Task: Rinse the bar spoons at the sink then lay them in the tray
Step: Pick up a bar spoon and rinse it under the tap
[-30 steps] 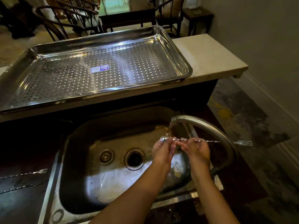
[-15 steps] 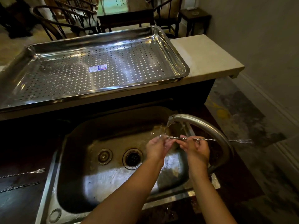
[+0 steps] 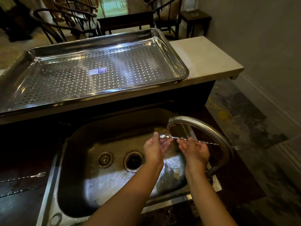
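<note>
long thin spoon (image 3: 202,141) lies level under the running tap (image 3: 203,126), over the sink (image 3: 97,185), its bowl right in the stream. light, stiff metal, wet and likely slick, so the twisted stem looks the surest hold. left hand (image 3: 155,148) cups the bowl, thumb and fingers pinching it. right hand (image 3: 194,150), palm up just beside, pinches the stem, the fork end poking out beyond the tap's curve.

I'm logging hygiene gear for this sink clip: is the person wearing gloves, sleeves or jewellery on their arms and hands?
No. The left hand and right hand are bare, without gloves; no ring, watch or bracelet shows. Left forearm and right forearm are bare to the picture's edge, no sleeve in view.
</note>
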`<state>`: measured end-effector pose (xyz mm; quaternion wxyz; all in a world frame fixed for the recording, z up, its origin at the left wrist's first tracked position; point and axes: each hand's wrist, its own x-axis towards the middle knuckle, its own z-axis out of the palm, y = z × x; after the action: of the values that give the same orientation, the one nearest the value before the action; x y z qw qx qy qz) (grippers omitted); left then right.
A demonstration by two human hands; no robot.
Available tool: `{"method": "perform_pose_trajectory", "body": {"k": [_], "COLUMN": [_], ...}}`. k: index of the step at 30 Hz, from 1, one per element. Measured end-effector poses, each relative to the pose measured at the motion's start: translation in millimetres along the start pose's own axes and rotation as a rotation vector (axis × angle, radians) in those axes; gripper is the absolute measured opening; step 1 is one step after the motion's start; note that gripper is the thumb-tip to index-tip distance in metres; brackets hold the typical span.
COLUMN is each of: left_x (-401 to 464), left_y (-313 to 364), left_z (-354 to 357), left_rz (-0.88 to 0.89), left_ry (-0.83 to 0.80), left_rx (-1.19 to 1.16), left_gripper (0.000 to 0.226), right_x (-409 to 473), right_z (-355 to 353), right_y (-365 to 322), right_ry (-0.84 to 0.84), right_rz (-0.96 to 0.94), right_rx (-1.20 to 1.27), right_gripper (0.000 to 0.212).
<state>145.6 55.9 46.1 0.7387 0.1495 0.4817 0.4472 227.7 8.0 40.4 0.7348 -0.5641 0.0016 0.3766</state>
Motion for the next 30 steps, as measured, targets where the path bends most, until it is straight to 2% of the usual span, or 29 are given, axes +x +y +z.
{"method": "perform_pose_trajectory", "body": {"k": [6,11,16,21,23,27,30], "left_x": [-8,-5,1,-3,-4,-4,-5], "left_y": [2,8,22,27,31,52,70], "left_z": [3,5,-13,-28,-34,-47,-61], "left_rz": [0.02,0.119,0.128,0.257,0.298,0.329,0.385], "left_ry": [-0.035,-0.011,0.118,0.088,0.112,0.142,0.181], "left_rx": [0.114,0.132,-0.001,0.099,0.147,0.143,0.124], "left_gripper": [0.01,0.007,0.036,0.018,0.02,0.03,0.03], "right_x": [-1,-4,-12,-26,-32,-33,-26], "right_z": [4,13,25,46,56,70,68], "right_y": [7,18,27,37,41,43,39], "right_ry": [-0.035,-0.048,-0.092,-0.199,-0.251,-0.329,-0.357], "right_rz": [0.008,0.067,0.076,0.121,0.14,0.146,0.175], "right_rx": [-0.005,0.01,-0.055,-0.078,-0.099,-0.119,-0.083], "right_gripper": [0.007,0.011,0.005,0.01,0.014,0.003,0.013]}}
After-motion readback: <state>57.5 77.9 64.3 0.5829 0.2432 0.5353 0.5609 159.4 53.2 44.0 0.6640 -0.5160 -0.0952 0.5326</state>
